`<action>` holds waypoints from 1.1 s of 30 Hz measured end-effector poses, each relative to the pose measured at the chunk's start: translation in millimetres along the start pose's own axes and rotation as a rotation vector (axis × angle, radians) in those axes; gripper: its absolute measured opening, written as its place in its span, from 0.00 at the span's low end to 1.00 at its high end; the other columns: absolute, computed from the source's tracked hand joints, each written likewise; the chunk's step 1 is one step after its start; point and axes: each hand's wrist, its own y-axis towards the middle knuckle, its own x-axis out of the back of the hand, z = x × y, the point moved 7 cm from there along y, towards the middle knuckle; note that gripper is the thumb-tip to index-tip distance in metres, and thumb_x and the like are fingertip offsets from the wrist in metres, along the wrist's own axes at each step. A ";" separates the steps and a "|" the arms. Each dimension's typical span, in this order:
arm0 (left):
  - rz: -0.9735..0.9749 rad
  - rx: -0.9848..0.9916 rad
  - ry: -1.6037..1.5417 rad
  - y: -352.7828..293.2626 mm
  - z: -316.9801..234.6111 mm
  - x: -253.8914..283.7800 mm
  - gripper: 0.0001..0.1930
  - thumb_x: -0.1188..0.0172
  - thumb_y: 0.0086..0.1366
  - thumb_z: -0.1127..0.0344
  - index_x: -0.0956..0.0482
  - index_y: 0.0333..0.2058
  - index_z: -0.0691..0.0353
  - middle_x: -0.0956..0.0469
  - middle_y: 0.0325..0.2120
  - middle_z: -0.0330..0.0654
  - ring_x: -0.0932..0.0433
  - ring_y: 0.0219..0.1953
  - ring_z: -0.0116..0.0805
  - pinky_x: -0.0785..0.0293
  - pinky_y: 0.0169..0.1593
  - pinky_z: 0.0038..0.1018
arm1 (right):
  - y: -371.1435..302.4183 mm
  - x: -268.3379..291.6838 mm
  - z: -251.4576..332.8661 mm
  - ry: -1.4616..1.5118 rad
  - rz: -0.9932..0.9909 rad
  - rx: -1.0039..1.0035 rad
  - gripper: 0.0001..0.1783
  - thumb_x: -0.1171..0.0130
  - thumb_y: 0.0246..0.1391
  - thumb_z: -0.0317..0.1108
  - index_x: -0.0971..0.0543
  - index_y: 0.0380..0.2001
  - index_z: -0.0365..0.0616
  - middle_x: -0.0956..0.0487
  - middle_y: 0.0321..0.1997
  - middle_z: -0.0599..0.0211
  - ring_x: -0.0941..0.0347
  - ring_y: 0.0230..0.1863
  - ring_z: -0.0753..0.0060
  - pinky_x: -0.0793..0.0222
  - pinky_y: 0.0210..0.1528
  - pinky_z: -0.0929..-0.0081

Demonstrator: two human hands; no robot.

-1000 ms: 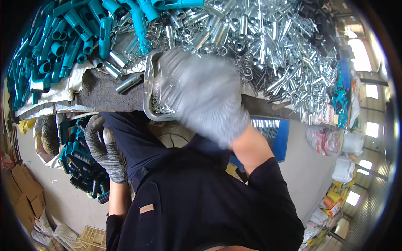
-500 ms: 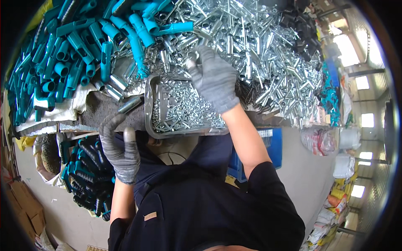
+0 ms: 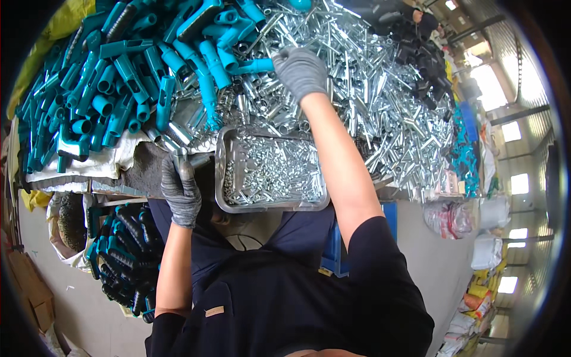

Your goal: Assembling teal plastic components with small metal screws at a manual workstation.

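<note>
Over the heap of shiny metal parts [image 3: 351, 65] is my right hand [image 3: 302, 72], in a grey knit glove with its fingers curled in. Its fingertips cover the end of a teal tubular part [image 3: 253, 65]; what they grip is hidden. My left hand [image 3: 181, 193], gloved alike, is at the table's front edge. Its thumb and fingers have closed around the end of a dark metal tube [image 3: 202, 160]. Between my forearms stands a grey tray [image 3: 220, 178] of small metal pins and fasteners [image 3: 270, 169].
Teal tubular parts [image 3: 107, 89] are piled at the far left, black parts [image 3: 416, 53] at the far right. Below the table, black-and-teal handles [image 3: 128, 256] fill the left side. A blue crate [image 3: 386, 223] is beside my right leg.
My right hand has moved away from me, from above the tray to the teal part's end. My left hand has risen to the metal tube and its fingers have drawn together.
</note>
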 end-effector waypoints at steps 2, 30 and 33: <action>-0.039 0.001 0.011 -0.9 -0.8 5.5 0.18 0.50 0.71 0.60 0.27 0.49 0.70 0.23 0.41 0.48 0.25 0.42 0.37 0.30 0.48 0.31 | -11.6 11.4 26.2 -0.016 -0.255 0.009 0.23 0.47 0.52 0.53 0.16 0.33 0.44 0.18 0.36 0.52 0.21 0.40 0.50 0.26 0.45 0.57; 0.747 -0.092 0.074 -19.6 -124.6 -35.0 0.19 0.34 0.56 0.60 0.20 0.45 0.58 0.20 0.32 0.46 0.21 0.35 0.45 0.25 0.38 0.33 | -261.1 19.7 -13.0 0.785 -0.056 0.478 0.12 0.43 0.59 0.39 0.22 0.30 0.40 0.23 0.26 0.64 0.26 0.29 0.65 0.31 0.36 0.71; 0.834 -0.231 0.223 -25.9 -146.3 -49.7 0.17 0.38 0.59 0.57 0.21 0.46 0.53 0.22 0.29 0.42 0.22 0.33 0.44 0.26 0.40 0.36 | -272.8 -2.8 -7.8 0.590 0.052 0.438 0.23 0.48 0.61 0.48 0.22 0.23 0.39 0.25 0.18 0.62 0.27 0.22 0.63 0.31 0.29 0.69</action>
